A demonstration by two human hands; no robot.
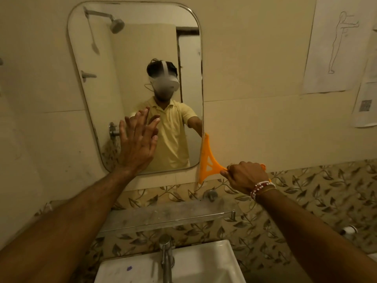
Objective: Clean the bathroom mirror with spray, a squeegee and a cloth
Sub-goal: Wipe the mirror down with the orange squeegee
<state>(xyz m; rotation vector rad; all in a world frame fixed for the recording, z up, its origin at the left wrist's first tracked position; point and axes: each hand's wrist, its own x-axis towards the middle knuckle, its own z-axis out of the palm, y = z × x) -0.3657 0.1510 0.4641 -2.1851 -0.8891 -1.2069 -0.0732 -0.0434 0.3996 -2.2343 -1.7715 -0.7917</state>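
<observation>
A rounded rectangular mirror (126, 50) hangs on the beige tiled wall. My left hand (137, 145) lies flat on its lower part with the fingers spread and straight. My right hand (245, 176), with a beaded bracelet at the wrist, grips the handle of an orange squeegee (207, 160). The squeegee's blade stands nearly upright along the mirror's lower right edge. No spray bottle or cloth shows in this view.
Below the mirror runs a glass shelf (163, 217) on metal brackets. Under it sit a white basin (204, 264) and a chrome tap (166, 256). Paper sheets (330, 48) are stuck on the wall at the right. A leaf-patterned tile band crosses the wall.
</observation>
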